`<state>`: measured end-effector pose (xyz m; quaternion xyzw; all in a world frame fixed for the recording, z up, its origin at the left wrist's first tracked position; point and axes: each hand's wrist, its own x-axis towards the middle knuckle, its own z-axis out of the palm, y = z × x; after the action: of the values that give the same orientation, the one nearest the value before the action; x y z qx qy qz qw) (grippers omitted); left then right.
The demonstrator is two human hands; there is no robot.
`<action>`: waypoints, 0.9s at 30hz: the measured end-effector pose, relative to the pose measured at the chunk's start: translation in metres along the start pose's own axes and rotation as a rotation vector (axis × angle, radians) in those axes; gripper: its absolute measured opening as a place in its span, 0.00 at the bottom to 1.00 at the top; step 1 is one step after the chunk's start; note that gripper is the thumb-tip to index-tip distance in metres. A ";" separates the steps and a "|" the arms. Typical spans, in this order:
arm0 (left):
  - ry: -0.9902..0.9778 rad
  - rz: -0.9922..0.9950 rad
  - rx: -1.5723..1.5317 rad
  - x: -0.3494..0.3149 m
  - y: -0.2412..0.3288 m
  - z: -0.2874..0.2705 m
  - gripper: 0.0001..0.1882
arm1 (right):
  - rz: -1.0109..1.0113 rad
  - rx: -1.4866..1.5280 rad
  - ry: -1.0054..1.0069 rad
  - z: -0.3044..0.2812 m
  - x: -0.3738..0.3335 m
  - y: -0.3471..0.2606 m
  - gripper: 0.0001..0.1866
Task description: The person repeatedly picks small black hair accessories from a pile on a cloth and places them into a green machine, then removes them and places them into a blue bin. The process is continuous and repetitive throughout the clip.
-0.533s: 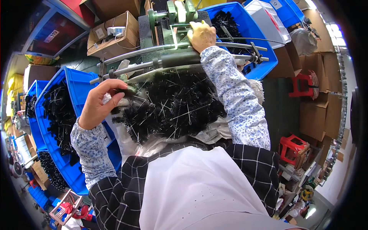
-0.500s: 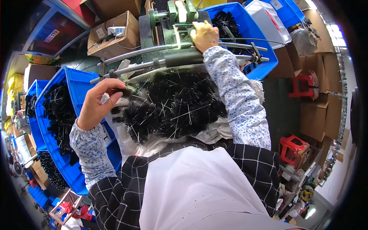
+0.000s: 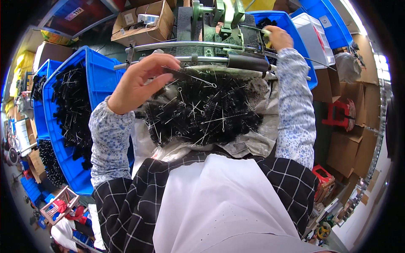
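Blue bins (image 3: pixel 97 84) flank heaped wire brushes (image 3: pixel 206 114).
Left hand (image 3: pixel 141 84) loosely pinches one brush (image 3: pixel 198 79) over the heap, its loop (image 3: pixel 214 85) could snag; right hand (image 3: pixel 280 39) curls beside the machine (image 3: pixel 218 19), hold unclear.

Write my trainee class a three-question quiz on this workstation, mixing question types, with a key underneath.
1. True or false: the person's right hand is nearer than the left hand to the green metal machine.

2. What lies in the large blue plastic bin on the left?
A) Red plastic stools
B) Black bristle brushes with wire stems
C) Brown cardboard boxes

3. Fill the blank: the patterned cloth sleeves are white and ____.

Key: 1 true; 2 B; 3 blue.
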<state>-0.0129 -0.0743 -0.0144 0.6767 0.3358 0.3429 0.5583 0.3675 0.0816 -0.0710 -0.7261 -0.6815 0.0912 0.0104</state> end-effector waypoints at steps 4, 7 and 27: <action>-0.023 0.017 0.049 0.010 -0.005 0.008 0.13 | 0.117 -0.232 0.524 -0.031 -0.033 0.060 0.12; 0.027 0.072 0.085 0.027 -0.015 0.029 0.11 | -0.282 0.071 0.524 -0.024 -0.060 0.003 0.13; -0.170 -0.580 0.370 -0.063 -0.043 -0.007 0.12 | -0.227 -0.093 0.394 0.057 -0.015 -0.034 0.12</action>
<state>-0.0562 -0.1171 -0.0611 0.6689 0.5227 0.0460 0.5265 0.3250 0.0628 -0.1204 -0.6483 -0.7470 -0.0857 0.1198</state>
